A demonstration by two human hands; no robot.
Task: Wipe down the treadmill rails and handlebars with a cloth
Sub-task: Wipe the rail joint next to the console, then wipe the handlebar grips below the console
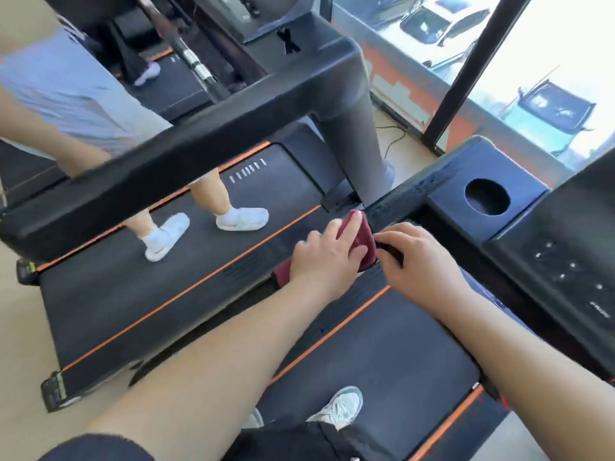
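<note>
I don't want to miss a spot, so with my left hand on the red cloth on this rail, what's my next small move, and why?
Probably slide the red cloth forward along the rail toward the cup holder: your left hand presses it flat over one short stretch, and the rail ahead looks speckled.

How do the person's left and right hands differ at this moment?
The left hand lies flat, fingers stretched over the dark red cloth. The right hand touches no cloth and curls its fingers round what looks like the black handrail. The right hand is nearer the console, the left nearer the neighbouring treadmill. Both are bare and sit at the same handrail.
</note>
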